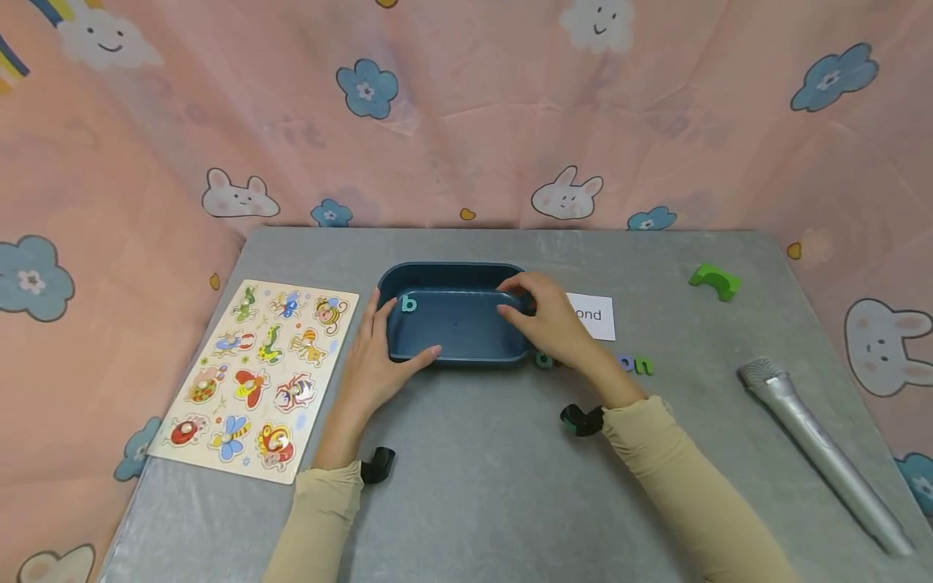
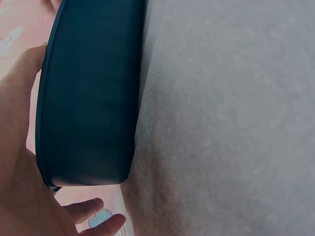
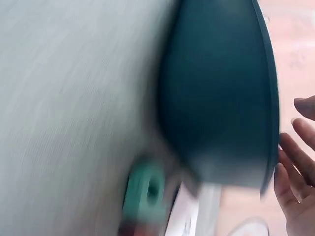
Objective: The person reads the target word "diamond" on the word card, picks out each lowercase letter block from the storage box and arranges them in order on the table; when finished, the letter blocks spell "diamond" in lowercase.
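A dark blue tray (image 1: 459, 356) sits on the grey table, with a teal letter b (image 1: 409, 303) inside near its left end. Around the tray's left end my left hand (image 1: 375, 364) is spread, its thumb by the near side and fingers along the end. The left wrist view shows that hand (image 2: 24, 182) against the rim, two fingers standing free. At the right end, my right hand (image 1: 550, 320) reaches over the rim, thumb and forefinger apart with nothing seen between them. In the blurred right wrist view, its fingers (image 3: 295, 162) are beside the rim.
Right of the tray lie a partly covered white word card (image 1: 596, 316), a green letter (image 1: 543, 359), a purple letter o (image 1: 626, 363) and a green letter n (image 1: 643, 366). A picture puzzle board (image 1: 255, 380) lies left; a green arch block (image 1: 717, 281) and silver microphone (image 1: 824, 453) lie right.
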`<state>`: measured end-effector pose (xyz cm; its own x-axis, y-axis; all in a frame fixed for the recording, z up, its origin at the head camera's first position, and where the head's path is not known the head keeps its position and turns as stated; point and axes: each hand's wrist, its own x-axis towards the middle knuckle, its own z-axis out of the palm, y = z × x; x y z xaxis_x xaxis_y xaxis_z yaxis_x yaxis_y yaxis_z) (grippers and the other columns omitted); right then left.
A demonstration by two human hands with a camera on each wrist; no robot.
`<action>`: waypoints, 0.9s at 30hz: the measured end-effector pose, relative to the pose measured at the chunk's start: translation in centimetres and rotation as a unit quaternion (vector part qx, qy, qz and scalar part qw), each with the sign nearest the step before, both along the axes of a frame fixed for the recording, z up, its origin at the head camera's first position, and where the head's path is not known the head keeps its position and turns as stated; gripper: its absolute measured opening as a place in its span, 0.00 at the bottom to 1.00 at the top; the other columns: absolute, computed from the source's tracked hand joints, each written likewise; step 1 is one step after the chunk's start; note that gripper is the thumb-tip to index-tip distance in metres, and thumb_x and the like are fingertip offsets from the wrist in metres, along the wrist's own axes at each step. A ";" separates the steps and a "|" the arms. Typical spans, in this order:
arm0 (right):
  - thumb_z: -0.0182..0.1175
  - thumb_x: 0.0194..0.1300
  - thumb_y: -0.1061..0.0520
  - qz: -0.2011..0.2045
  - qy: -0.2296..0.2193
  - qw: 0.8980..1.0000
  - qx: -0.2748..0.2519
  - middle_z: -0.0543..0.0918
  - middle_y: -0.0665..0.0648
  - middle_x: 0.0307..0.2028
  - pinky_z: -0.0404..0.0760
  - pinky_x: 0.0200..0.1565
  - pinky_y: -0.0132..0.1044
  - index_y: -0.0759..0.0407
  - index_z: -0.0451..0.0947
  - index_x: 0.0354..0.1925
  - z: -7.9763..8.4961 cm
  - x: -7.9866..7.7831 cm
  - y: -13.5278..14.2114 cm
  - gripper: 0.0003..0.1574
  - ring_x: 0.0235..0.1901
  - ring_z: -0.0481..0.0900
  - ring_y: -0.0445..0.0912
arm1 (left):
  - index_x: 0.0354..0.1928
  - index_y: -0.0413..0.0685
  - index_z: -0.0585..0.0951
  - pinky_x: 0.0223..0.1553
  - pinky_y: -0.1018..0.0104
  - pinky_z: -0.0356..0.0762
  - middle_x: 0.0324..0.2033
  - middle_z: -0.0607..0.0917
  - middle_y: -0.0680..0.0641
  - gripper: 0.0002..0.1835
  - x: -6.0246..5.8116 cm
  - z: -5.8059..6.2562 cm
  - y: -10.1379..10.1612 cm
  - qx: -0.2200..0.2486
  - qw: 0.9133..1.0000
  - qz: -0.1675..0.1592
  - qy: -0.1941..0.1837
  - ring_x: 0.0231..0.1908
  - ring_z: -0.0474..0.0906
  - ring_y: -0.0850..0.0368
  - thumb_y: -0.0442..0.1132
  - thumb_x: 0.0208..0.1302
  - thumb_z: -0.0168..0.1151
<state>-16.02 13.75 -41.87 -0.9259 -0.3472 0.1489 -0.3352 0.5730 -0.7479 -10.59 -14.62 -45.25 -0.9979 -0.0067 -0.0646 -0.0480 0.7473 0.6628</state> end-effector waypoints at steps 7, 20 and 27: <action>0.67 0.75 0.54 0.061 -0.075 0.995 0.040 0.77 0.60 0.70 0.75 0.69 0.59 0.58 0.76 0.70 -1.2 -0.8 -5.4 0.29 0.70 0.74 0.59 | 0.85 0.56 0.54 0.76 0.27 0.56 0.87 0.40 0.51 0.60 0.0 0.0 -0.1 -0.004 1.000 -0.003 -0.002 0.84 0.49 0.38 0.69 0.59 0.73; 0.63 0.78 0.49 0.144 -0.088 0.968 0.185 0.62 0.56 0.82 0.65 0.73 0.65 0.43 0.63 0.82 -2.9 -2.3 -10.6 0.40 0.71 0.62 0.60 | 0.85 0.55 0.54 0.76 0.25 0.55 0.87 0.40 0.51 0.59 -0.1 0.1 -0.1 -0.006 1.000 -0.001 0.001 0.84 0.49 0.37 0.69 0.60 0.72; 0.65 0.77 0.47 0.139 -0.087 0.963 0.213 0.59 0.55 0.83 0.67 0.70 0.59 0.42 0.65 0.80 -3.1 -2.6 -11.0 0.39 0.70 0.61 0.59 | 0.85 0.55 0.54 0.75 0.25 0.57 0.87 0.40 0.52 0.60 0.0 0.0 -0.1 -0.003 1.000 -0.005 0.005 0.84 0.50 0.37 0.70 0.60 0.72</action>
<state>-18.58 2.72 -44.92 -0.7865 -0.5801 -0.2120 -0.4100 0.7471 -0.5231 -10.63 -14.73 -45.25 -0.9985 0.0031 -0.0548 -0.0339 0.7513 0.6591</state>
